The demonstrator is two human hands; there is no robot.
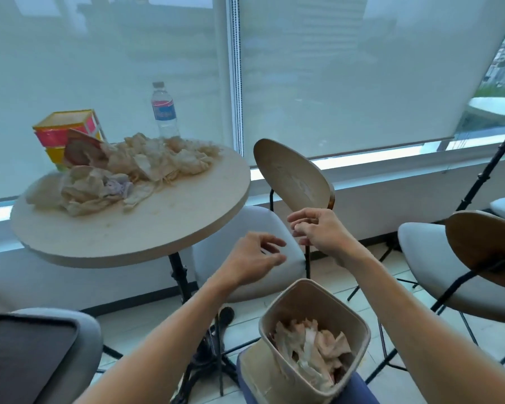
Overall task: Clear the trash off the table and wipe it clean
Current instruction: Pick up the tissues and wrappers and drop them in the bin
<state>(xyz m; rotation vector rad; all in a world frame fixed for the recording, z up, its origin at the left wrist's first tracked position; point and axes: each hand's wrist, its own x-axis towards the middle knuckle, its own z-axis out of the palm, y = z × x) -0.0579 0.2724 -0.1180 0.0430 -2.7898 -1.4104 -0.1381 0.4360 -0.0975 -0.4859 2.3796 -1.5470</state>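
Head view. Step in hand, by judgement: fetching the next load of trash; some paper already lies in the bin, most is not yet cleared, wiping not begun.

Advice: reach forward and left, gather a full bunch from the near edge of the heap, lift clear of the rim, release only above the bin mouth.

Left hand (252,259): fingers loosely spread, holding nothing, in the air between counter edge and bin.

Right hand (318,230): fingers half curled, thumb near forefinger; nothing visibly held, in front of the chair (292,177) back.

Crumpled paper trash (146,167): heaped on the round counter (146,228), ahead and left of both hands, well apart.

Bin (312,333): below the fingers, on the person's lap, part filled.

Water bottle (164,112), coloured box (67,132): beyond the heap.
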